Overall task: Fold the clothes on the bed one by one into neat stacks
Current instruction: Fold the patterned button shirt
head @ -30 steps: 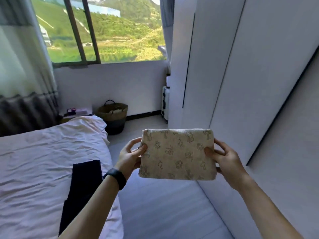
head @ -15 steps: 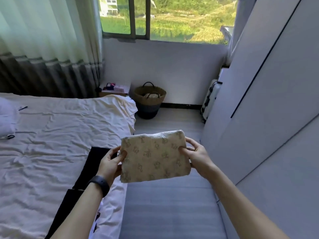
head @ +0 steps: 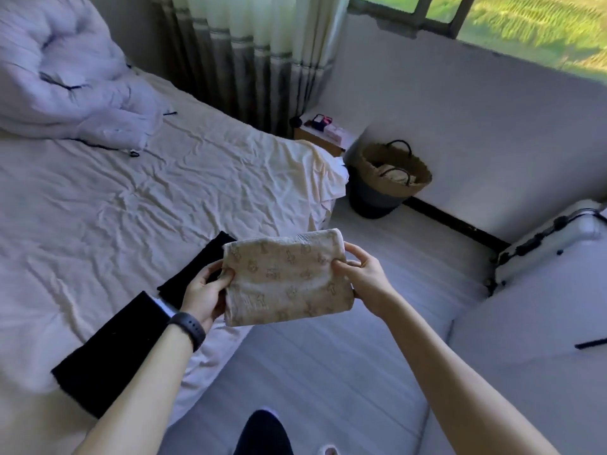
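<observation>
We hold a folded beige cloth (head: 285, 277) in the air just off the edge of the bed (head: 131, 198). Our left hand (head: 205, 292) and right hand (head: 364, 277) each pinch one short side, thumbs in front, fingers behind. A black garment (head: 111, 349) lies on the bed near that edge.

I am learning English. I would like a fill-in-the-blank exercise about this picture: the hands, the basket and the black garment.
1. Of the left hand and the right hand, both gripping the folded beige cloth, only the ____ one has a black wristband at its wrist.
2. The woven basket has ____ black handles.
3. The black garment lies on the ____.
Missing words: left; two; bed.
</observation>
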Demonstrator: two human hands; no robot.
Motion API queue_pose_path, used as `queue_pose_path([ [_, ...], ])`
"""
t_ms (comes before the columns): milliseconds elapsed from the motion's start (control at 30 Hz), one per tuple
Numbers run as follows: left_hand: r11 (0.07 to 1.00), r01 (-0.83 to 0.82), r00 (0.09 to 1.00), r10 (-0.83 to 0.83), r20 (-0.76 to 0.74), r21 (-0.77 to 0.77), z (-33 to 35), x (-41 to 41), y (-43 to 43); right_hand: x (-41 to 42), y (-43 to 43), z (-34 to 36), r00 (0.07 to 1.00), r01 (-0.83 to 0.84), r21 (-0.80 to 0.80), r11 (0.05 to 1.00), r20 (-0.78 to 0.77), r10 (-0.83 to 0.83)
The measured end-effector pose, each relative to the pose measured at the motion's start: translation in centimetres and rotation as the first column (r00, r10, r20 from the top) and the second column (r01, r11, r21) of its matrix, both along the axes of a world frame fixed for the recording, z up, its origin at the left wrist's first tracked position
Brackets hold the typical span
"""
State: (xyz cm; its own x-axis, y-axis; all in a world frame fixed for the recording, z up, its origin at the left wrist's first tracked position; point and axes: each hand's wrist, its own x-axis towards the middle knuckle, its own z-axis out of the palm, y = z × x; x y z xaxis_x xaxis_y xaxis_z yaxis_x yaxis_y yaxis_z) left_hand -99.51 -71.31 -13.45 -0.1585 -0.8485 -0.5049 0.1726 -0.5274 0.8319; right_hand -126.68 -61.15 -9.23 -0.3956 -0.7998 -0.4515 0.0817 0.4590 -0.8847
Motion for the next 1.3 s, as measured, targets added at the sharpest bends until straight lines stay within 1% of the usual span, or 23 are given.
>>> queue_pose_path([
  [200, 0.977, -0.204, 0.977, 0.2, 0.071, 0.057, -4.1, 0.8, -2.9, -0.6, -9.9, -4.0, 0.977, -0.214, 0.092, 0.972, 0.029, 0.213],
  [333, 0.945, -0.302, 0.95, 0.286, 0.125, 0.13, -7.9, 2.4, -6.5, 0.5, -16.5, -6.9, 0.946, -0.325, 0.154, 0.933, 0.035, 0.324],
  [500, 0.873, -0.426, 0.902, 0.39, 0.185, 0.238, -11.7, 3.1, -9.3, 2.0, -23.9, -10.5, 0.9, -0.432, 0.261, 0.863, 0.061, 0.431],
  [600, 0.816, -0.502, 0.86, 0.438, 0.261, 0.285, -13.6, 3.2, -10.5, 3.0, -27.7, -13.0, 0.858, -0.502, 0.327, 0.801, 0.068, 0.509],
  [700, 0.781, -0.544, 0.83, 0.448, 0.332, 0.306, -15.9, 3.7, -12.5, 4.2, -31.9, -16.1, 0.821, -0.559, 0.357, 0.748, 0.108, 0.561],
  [800, 0.772, -0.576, 0.79, 0.441, 0.425, 0.269, -18.2, 4.4, -14.7, 5.8, -35.6, -18.9, 0.783, -0.608, 0.357, 0.709, 0.124, 0.609],
  [867, 0.753, -0.609, 0.746, 0.437, 0.502, 0.249, -20.0, 5.0, -16.1, 7.2, -38.0, -21.6, 0.746, -0.651, 0.35, 0.674, 0.132, 0.652],
  [933, 0.747, -0.626, 0.71, 0.428, 0.559, 0.223, -22.3, 5.8, -17.3, 8.7, -39.7, -24.3, 0.726, -0.671, 0.339, 0.659, 0.122, 0.677],
  [1000, 0.711, -0.667, 0.665, 0.435, 0.607, 0.221, -24.3, 6.4, -17.8, 10.0, -40.8, -27.0, 0.698, -0.698, 0.338, 0.632, 0.121, 0.706],
  [1067, 0.704, -0.667, 0.66, 0.408, 0.631, 0.243, -26.5, 6.6, -18.0, 10.6, -41.6, -29.1, 0.671, -0.716, 0.357, 0.6, 0.113, 0.733],
  [1200, 0.739, -0.62, 0.692, 0.356, 0.628, 0.264, -29.8, 6.3, -18.6, 10.8, -42.2, -31.7, 0.666, -0.709, 0.398, 0.582, 0.109, 0.738],
  [1300, 0.747, -0.611, 0.694, 0.346, 0.631, 0.263, -30.7, 6.2, -19.2, 10.7, -42.3, -32.2, 0.635, -0.715, 0.407, 0.569, 0.036, 0.772],
])
